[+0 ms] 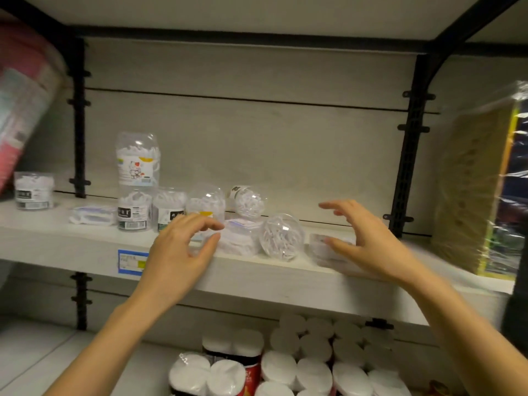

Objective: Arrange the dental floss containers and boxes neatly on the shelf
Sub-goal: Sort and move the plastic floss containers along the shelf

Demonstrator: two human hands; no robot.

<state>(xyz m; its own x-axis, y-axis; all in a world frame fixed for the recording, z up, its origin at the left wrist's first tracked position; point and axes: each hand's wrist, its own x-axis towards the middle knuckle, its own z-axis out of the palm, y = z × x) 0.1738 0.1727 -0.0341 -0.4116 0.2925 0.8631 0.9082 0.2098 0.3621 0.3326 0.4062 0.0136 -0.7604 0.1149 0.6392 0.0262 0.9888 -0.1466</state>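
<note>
Clear plastic floss containers stand on the pale shelf (85, 241). A tall jar with a cartoon label (137, 161) sits stacked on a shorter jar (134, 210). Beside it stand another jar (168, 208) and a domed one (206, 202). Two containers lie on their sides (248, 202) (281, 237). A flat box (238, 238) lies between them, and another flat box (328, 248) lies under my right hand (368, 241). My left hand (178, 252) hovers open in front of the domed jar. Both hands hold nothing.
A lone jar (34, 190) stands at the far left, next to a flat floss pack (93, 215). A pink tilted package (25, 90) hangs at the upper left. Wrapped yellow sponges (480, 190) fill the right end. Paper rolls (300, 364) sit on the lower shelf.
</note>
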